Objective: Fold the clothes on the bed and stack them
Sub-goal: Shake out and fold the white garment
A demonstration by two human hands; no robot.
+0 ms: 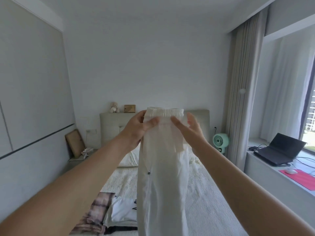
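Note:
A pair of white trousers [163,176] with a gathered elastic waistband hangs straight down in front of me, held up at chest height above the bed [209,198]. My left hand [136,130] grips the waistband's left side, thumb across the front. My right hand [192,132] pinches the right side with its thumb, while its other fingers are spread behind the cloth. On the bed at lower left lies a stack of folded clothes [119,213]: a white garment with black marks on top of a brown plaid piece.
A white pillow [131,158] and padded headboard [115,126] lie at the far end. A green fan [219,142] stands right of the bed. On the window ledge sit a laptop [281,149], a mouse and a red mat [300,181]. A bedside table [81,157] stands left.

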